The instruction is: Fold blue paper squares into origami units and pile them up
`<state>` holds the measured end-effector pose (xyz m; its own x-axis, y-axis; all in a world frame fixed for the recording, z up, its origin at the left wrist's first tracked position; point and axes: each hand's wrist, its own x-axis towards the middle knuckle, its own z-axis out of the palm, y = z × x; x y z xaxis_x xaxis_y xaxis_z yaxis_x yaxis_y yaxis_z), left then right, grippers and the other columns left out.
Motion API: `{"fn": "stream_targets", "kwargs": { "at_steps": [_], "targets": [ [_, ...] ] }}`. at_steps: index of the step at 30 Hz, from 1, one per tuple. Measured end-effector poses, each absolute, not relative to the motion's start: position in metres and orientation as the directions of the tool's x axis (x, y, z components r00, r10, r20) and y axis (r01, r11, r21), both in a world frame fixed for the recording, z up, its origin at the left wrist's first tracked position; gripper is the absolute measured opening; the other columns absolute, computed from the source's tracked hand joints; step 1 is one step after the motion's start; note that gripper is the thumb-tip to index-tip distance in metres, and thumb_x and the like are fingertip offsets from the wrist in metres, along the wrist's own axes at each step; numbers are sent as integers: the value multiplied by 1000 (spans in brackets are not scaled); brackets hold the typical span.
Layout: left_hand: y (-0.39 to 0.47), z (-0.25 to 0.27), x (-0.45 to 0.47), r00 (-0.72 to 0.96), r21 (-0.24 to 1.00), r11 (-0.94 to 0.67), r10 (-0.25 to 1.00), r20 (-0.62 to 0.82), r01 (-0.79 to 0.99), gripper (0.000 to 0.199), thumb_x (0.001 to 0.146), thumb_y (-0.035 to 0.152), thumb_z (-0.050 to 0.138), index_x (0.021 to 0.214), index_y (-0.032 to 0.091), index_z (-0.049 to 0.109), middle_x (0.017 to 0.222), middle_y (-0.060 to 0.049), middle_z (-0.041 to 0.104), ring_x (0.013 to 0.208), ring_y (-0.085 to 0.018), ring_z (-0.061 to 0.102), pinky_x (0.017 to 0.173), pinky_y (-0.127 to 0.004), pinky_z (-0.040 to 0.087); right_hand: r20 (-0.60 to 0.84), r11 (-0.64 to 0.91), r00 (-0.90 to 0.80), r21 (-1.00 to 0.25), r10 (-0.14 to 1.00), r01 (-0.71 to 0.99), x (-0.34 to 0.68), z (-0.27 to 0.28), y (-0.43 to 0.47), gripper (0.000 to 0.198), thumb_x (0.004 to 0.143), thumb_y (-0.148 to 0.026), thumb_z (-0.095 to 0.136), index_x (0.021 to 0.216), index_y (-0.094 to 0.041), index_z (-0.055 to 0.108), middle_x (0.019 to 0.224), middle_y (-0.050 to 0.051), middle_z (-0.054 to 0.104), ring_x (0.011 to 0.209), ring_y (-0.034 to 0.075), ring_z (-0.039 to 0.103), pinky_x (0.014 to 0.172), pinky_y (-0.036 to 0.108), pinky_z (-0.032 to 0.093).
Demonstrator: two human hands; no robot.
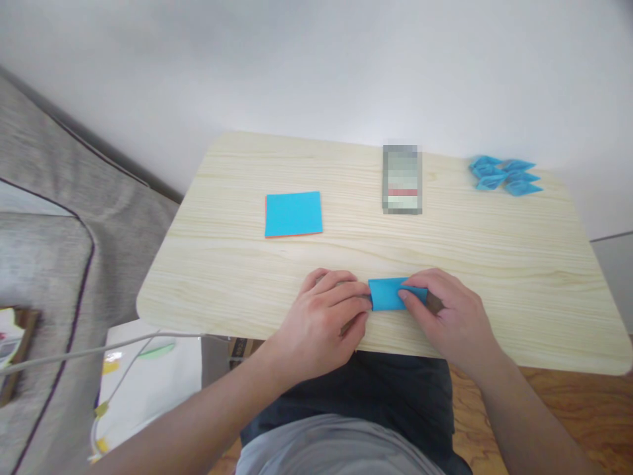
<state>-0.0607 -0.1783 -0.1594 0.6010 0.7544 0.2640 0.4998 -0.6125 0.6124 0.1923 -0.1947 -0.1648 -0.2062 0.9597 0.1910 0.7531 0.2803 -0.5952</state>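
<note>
A folded strip of blue paper (386,294) lies on the wooden table near its front edge. My right hand (452,310) is closed over the paper's right end, with thumb and forefinger on its top face. At the paper's left end sits my left hand (329,313), its fingers bent and close together, fingertips at the edge. Its thumb is tucked low, and what its fingertips do beneath the edge is hidden. Farther back on the left rests a stack of paper sheets (293,214), blue on top with a thin orange-red edge showing.
Several folded blue paper pieces (505,175) are grouped at the back right of the table (222,264). A blurred, phone-like object (402,179) lies at the back middle. A grey sofa (123,218) stands left, and a pale cable (123,344) runs below the table's left edge.
</note>
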Motion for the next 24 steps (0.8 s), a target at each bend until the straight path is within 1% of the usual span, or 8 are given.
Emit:
{"fn": "stream_targets", "kwargs": {
  "at_steps": [6,8,10,12,17,24],
  "targets": [
    [-179,-158,-60,589,630,-594,767,256,500,16,94,16,61,103,23,72,119,-3,74,119,-23,61,108,-46,42,190,256,-176,-601,966,757,191,-165,-195,9,94,-27,69,102,-24,67,101,5,72,96,23,67,88,41,53],
    [-180,-157,-60,560,646,-573,787,259,505,16,94,15,61,103,22,72,116,-4,75,117,-23,61,107,-45,43,178,245,-172,-596,969,765,191,-164,-196,9,93,-27,69,101,-24,68,101,5,72,96,23,67,88,41,53],
    [-180,-157,-59,521,662,-547,811,267,513,19,93,15,61,108,22,71,117,-5,74,116,-23,61,107,-44,44,168,237,-170,-586,971,775,190,-164,-196,8,94,-28,69,101,-24,68,100,5,73,96,23,67,87,41,53],
    [-181,-156,-57,507,666,-537,819,267,518,25,93,16,62,116,23,70,122,-5,73,118,-23,60,107,-45,44,168,231,-163,-575,972,785,189,-163,-195,8,94,-29,69,100,-24,68,100,4,73,95,23,67,86,41,53],
    [-183,-155,-55,583,640,-564,784,214,523,29,94,20,64,120,29,72,132,-3,70,125,-25,57,110,-47,42,163,218,-151,-569,975,793,186,-161,-195,8,93,-26,71,100,-25,69,100,2,73,94,21,67,85,38,52],
    [-185,-158,-56,636,589,-608,747,195,532,35,95,18,64,129,26,69,137,-2,69,127,-24,58,110,-45,42,169,205,-132,-565,977,799,185,-160,-196,11,91,-26,73,102,-26,69,101,1,73,95,20,68,86,37,52]
  ]
}}
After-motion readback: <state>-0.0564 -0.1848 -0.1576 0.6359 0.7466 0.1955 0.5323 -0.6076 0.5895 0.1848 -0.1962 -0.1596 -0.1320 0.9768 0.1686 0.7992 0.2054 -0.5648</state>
